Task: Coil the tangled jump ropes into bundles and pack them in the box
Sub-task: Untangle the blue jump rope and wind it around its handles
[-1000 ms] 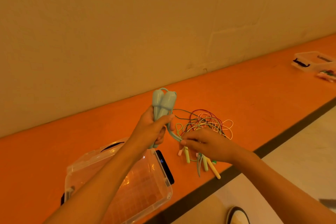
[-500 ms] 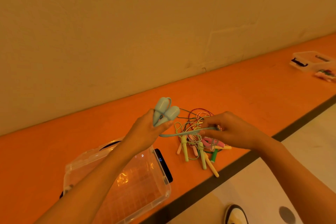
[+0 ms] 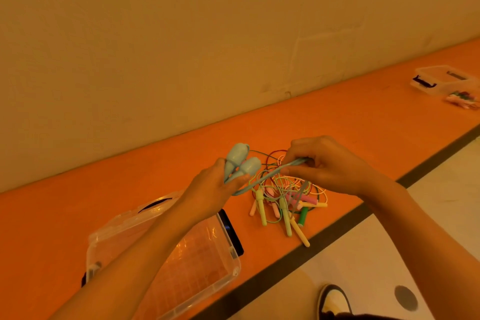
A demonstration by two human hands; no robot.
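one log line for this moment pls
left hand: holds blue handles | right hand: pinches blue cord | tangle: on bench | clear box: no ropes seen inside

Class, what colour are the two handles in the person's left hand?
Light blue; the handles show best in the head view.

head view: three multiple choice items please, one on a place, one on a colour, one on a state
1. The clear box stands: A on the floor; B on the bench, left of the rope pile; C on top of the pile.
2. The two handles in the left hand are: A pink; B black; C light blue.
3. The right hand: A pinches the blue cord; B lies flat on the bench; C holds the box.
B, it sits on the orange bench beside the pile; C, both look pale blue; A, it closes on the cord.
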